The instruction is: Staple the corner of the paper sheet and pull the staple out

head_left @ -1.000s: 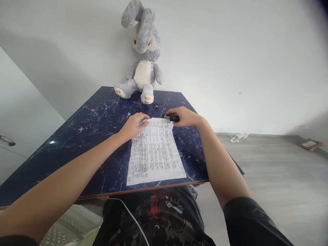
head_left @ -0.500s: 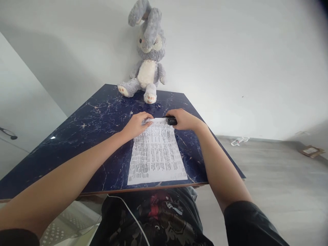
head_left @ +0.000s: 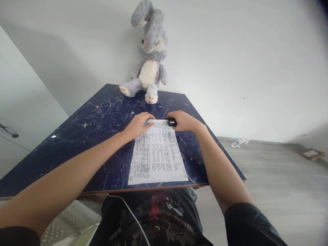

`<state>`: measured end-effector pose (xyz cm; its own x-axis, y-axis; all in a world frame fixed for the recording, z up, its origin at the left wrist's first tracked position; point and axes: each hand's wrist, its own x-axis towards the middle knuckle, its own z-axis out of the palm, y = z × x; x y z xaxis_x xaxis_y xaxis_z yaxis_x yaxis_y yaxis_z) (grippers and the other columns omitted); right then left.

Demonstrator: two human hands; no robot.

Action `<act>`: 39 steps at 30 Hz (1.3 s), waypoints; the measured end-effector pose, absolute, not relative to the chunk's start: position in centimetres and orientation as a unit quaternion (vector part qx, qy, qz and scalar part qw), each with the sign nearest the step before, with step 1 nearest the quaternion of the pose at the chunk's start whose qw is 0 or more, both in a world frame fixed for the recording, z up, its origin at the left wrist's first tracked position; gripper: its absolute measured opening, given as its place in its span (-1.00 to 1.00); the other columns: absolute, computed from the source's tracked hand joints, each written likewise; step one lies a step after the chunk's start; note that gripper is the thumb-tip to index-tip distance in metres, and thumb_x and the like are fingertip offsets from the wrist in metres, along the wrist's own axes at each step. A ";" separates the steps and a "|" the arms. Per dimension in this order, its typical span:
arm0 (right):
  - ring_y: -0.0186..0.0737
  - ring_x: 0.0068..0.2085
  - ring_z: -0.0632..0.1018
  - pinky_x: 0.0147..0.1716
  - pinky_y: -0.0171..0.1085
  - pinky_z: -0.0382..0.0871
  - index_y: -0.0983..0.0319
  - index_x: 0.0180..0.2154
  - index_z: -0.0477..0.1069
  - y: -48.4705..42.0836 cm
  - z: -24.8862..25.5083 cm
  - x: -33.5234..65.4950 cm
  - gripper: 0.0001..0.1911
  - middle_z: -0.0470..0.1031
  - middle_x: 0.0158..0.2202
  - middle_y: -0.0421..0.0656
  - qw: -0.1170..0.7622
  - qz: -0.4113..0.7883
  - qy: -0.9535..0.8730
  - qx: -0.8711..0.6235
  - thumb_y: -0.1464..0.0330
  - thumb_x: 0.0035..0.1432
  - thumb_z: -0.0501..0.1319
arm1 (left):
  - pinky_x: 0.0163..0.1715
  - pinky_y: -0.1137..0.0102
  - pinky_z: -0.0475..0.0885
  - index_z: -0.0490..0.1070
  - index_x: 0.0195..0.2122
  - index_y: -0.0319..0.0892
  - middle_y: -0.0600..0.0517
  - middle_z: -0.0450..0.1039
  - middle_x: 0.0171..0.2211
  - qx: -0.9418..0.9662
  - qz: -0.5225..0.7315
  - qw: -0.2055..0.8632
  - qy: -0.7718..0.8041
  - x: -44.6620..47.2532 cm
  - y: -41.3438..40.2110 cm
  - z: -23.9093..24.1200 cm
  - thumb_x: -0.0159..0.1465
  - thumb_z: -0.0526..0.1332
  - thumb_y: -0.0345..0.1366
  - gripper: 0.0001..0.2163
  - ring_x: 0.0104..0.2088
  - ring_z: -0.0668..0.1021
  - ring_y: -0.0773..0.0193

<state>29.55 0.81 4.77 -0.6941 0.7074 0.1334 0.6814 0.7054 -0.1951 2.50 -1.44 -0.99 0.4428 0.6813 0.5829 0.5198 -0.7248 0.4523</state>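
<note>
Operator: Right hand (head_left: 185, 121) — what is its grip state?

Guide: Your right hand is closed around a small black object (head_left: 172, 122), possibly a marker or stamp; its exact kind cannot be told at this size. Only the object's left end shows past your fingers. It sits at the far right corner of the printed sheet (head_left: 156, 153), touching or just above the paper's far edge.

Operator: And the left hand (head_left: 138, 125)?

Guide: Your left hand lies palm down on the far left corner of the sheet, fingers loosely extended and pressing the paper flat. It grasps nothing; it only pins the sheet.

Operator: Where is the sheet?

Guide: It lies flat on the dark blue marbled table (head_left: 84, 136), lengthwise away from you, its near edge close to the table's front edge. Dense print covers it.

Operator: How far along does the work appear?

Guide: Judging from this position, the sheet is laid out and held, and the black object is brought to its top edge. No mark from the object is visible on the paper, so whatever is to be applied seems yet to be done.

Operator: Anything else nearby?

Guide: A grey plush rabbit (head_left: 148, 65) sits at the table's far edge against the wall, well apart from both hands.
</note>
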 end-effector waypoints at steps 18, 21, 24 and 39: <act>0.02 -0.17 0.53 -0.32 -0.18 0.24 0.19 -0.20 0.43 1.7 2.6 28.1 -0.70 0.56 -0.17 -0.04 0.086 0.010 -0.913 -0.400 0.23 0.03 0.37 | -0.01 0.18 0.42 0.49 -0.07 -0.12 -0.01 0.57 -0.11 0.851 0.362 0.066 0.375 1.9 -0.6 -1.5 0.37 0.27 -0.36 -0.88 -0.07 0.54 0.10; 0.07 -0.11 0.55 -0.22 -0.15 0.32 0.22 -0.08 0.47 2.5 2.6 29.3 -0.61 0.58 -0.10 0.00 0.106 0.046 -0.919 -0.377 0.25 0.03 0.38 | 0.02 0.14 0.41 0.50 -0.06 -0.13 -0.03 0.58 -0.08 0.845 0.340 0.060 0.408 1.5 0.2 -2.2 0.35 0.28 -0.38 -0.85 -0.05 0.54 0.05; 0.03 -0.17 0.57 -0.20 -0.14 0.34 0.25 -0.04 0.48 3.1 2.6 30.5 -0.59 0.60 -0.15 -0.02 0.158 0.067 -0.894 -0.415 0.35 0.02 0.32 | 0.05 0.10 0.40 0.52 -0.03 -0.14 -0.04 0.59 -0.06 0.840 0.313 0.066 0.438 1.0 1.1 -3.0 0.32 0.29 -0.39 -0.80 -0.05 0.54 0.02; -0.11 -0.36 0.51 -0.35 -0.18 0.33 0.27 -0.31 0.59 -0.1 5.1 26.9 -0.79 0.52 -0.40 -0.12 0.241 0.183 -0.830 -0.469 0.34 -0.07 0.34 | 0.28 0.04 0.29 0.53 0.11 -0.10 -0.11 0.45 0.22 0.904 0.201 0.111 0.361 1.4 0.4 -3.6 0.42 0.17 -0.15 -0.68 0.23 0.44 -0.06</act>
<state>26.94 -0.14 5.08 -0.4444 0.8664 0.2278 0.6901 0.4933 -0.5296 1.41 0.40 -3.63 0.6589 0.6971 0.2827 0.6075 -0.7148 0.3464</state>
